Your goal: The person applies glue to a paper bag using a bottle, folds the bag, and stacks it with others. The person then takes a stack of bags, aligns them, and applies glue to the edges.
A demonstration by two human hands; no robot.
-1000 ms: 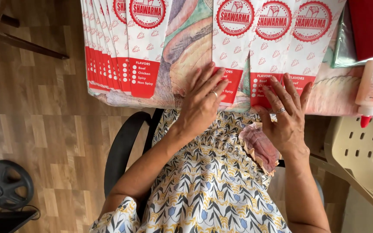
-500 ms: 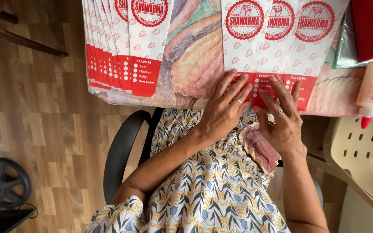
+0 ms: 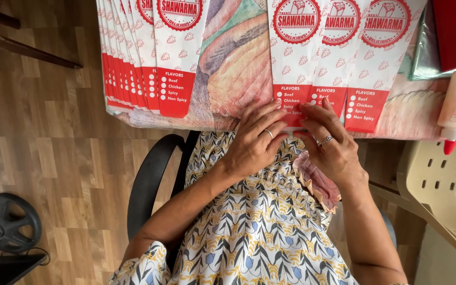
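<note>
Table's edge (image 3: 186, 120): both hands (image 3: 254, 140) press sleeve (image 3: 290, 63).

Both forearms reaching forward, left hand (image 3: 257, 140) and right hand (image 3: 331, 148) side by side, palms down, fingers extended, ring on each.

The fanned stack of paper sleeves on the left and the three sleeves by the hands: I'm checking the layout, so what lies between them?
In the head view, only a bare stretch of the patterned table cover separates the fanned stack from the three sleeves.
</note>
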